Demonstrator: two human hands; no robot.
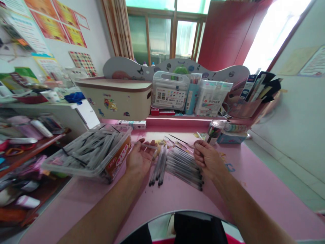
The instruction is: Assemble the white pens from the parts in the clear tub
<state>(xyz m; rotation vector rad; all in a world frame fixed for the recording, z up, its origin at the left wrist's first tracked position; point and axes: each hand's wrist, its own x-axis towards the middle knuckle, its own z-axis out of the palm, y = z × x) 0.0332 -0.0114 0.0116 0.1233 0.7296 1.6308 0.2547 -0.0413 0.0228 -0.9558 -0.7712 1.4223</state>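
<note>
My left hand, palm up beside the plastic tub, holds a clear pen barrel between thumb and fingers. With the fingertips pinched, my right hand grips a thin dark pen refill that points left. Between my hands a wide row of clear pens with dark ends lies side by side on the pink desk. A smaller bunch of similar pens lies just left of it. Several thin loose pieces are behind the row, too small to tell apart. Many clear barrels fill the plastic tub.
On the pink desk, a can-like holder and a blue box stand at the back right. A beige lidded bin, clear cases and a pen holder line the raised shelf. Cluttered shelves are at left.
</note>
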